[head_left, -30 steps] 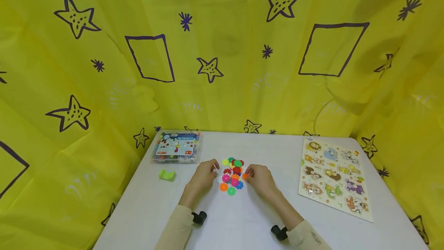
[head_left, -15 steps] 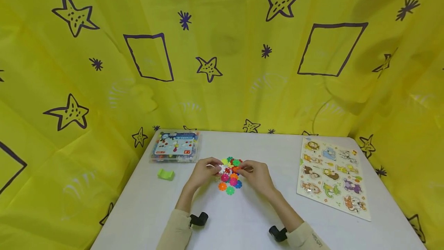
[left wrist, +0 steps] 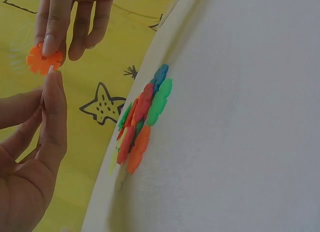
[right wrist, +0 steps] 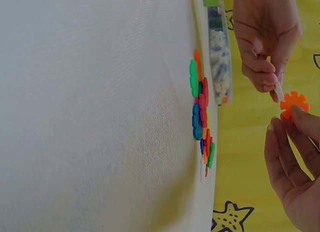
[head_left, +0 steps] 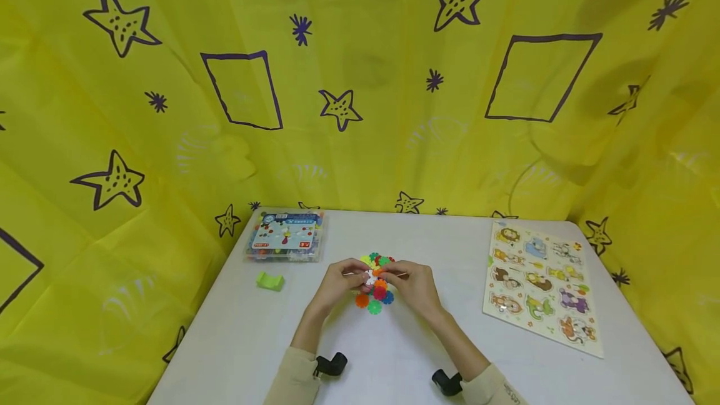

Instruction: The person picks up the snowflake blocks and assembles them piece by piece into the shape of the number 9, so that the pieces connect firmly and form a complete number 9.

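Note:
My left hand (head_left: 342, 281) pinches a white notched disc (right wrist: 279, 90) between thumb and fingers. An orange notched disc (right wrist: 295, 103) is pinched in my right hand (head_left: 415, 286). Both wrist views show the discs edge to edge and at an angle, the white one seen nearly edge-on; whether their slots are engaged I cannot tell. The hands hold them raised over a heap of coloured notched discs (head_left: 374, 307) on the table, in green, red, pink, blue, orange and yellow. Part of the heap is hidden behind the fingers in the head view.
A clear plastic box (head_left: 284, 237) with a printed label stands at the back left. In front of it lies a light green curved block (head_left: 270, 281). An animal puzzle board (head_left: 542, 287) lies on the right of the white table (head_left: 394, 355). Yellow cloth (head_left: 371, 161) hangs behind.
From either side of the heap, both hands have come together over its middle. The white disc and the orange disc now meet between them.

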A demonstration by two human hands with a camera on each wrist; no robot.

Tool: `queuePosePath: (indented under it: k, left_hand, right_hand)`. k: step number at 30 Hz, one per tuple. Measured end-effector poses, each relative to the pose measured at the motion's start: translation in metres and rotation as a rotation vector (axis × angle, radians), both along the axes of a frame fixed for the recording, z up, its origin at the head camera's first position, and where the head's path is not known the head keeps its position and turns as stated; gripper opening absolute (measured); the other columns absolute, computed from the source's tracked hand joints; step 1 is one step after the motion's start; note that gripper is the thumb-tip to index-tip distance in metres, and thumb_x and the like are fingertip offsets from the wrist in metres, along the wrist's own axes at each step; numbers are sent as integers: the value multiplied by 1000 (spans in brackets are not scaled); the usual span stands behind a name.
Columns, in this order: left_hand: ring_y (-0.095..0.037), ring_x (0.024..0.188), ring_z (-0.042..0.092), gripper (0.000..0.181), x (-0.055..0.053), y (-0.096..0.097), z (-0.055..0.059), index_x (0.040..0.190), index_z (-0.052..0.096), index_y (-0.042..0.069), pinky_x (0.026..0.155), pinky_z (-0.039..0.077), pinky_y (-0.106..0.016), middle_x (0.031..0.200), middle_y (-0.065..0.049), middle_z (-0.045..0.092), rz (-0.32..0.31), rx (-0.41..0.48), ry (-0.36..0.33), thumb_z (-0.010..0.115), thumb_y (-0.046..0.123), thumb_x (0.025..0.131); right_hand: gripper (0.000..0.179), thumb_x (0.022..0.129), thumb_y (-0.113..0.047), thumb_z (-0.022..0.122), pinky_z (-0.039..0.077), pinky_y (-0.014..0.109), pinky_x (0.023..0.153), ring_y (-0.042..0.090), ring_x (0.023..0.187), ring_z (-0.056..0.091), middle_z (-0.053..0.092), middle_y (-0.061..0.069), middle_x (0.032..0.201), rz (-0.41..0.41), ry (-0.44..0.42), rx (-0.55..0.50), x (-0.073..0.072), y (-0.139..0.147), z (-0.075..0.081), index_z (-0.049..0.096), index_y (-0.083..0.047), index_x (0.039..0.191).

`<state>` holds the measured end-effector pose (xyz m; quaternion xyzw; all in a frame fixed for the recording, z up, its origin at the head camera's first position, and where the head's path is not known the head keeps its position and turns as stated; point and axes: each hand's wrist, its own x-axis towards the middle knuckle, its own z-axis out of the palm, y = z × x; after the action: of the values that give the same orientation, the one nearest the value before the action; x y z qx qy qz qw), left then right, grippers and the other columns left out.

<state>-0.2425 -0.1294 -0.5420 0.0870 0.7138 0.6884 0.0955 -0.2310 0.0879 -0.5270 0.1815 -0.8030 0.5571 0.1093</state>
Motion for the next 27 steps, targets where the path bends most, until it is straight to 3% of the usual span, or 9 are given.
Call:
queuePosePath:
  k: [7,11,18,27]
  left_hand:
    - [-23,79,75,20,1,1,-2,116,68,-8,84,62,-43,95,-13,70,5,61,-19,67,4,100]
    - [-26,83,75,21,1,1,-5,118,67,-8,86,61,-42,95,-10,72,-1,91,-45,66,4,101]
    - [-18,79,73,22,5,4,-9,118,65,-12,78,61,-29,92,-8,72,7,194,-81,66,-1,99]
    - [-14,75,71,20,7,3,-8,116,64,-14,73,60,-24,88,-6,68,20,225,-104,64,-5,98]
  right_hand:
    - [10,86,-7,84,59,24,67,12,75,74,79,-1,89,-18,23,2,1,-1,-1,84,-10,95]
    - [9,87,-9,83,58,24,69,11,77,74,79,-1,88,-30,-36,-39,1,-1,-4,84,-11,95]
    - [9,87,-11,83,59,24,73,11,82,75,80,1,91,-6,-123,-98,0,-2,-7,84,-11,96]
    - [11,85,-14,86,52,19,64,8,82,72,80,1,91,3,-194,-144,3,-7,-12,85,-11,95]
